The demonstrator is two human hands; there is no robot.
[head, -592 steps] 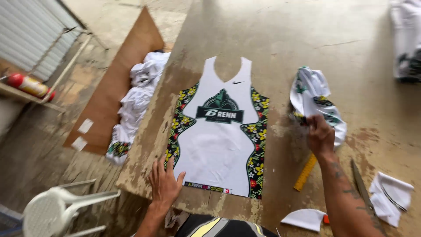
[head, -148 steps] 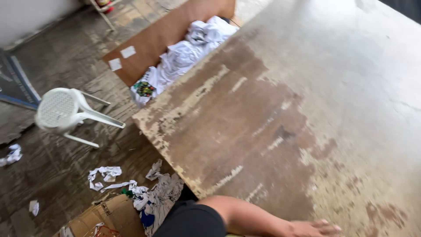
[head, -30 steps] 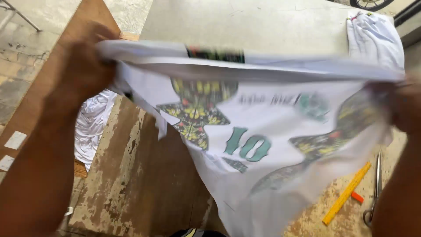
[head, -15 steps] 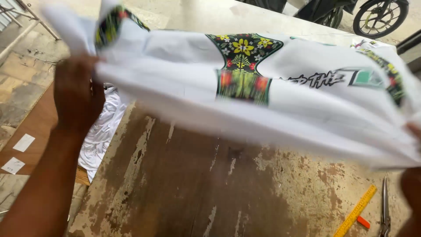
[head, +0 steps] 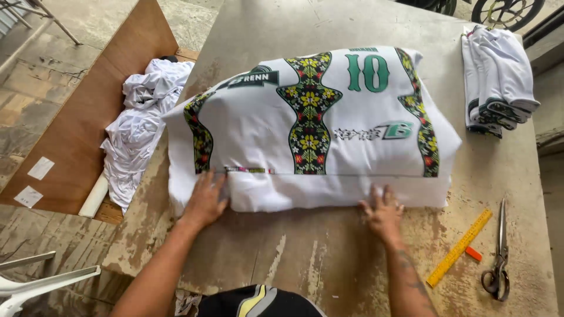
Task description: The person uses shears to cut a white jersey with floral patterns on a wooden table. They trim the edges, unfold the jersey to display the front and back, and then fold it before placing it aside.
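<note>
Head view: printed white fabric panel (head: 317, 126) lies spread on worn table (head: 329, 258), near edge toward person. Left hand (head: 204, 199) flat on lower left corner, fingers released, pressing. Right hand (head: 383, 212) flat on lower edge, fingers splayed, gripping nothing. Step judged: smoothing and squaring the panel. Next move likely calls for even outward strokes. Ruler (head: 459, 248), scissors (head: 498, 258) at right; folded stack (head: 498, 76) far right.
</note>
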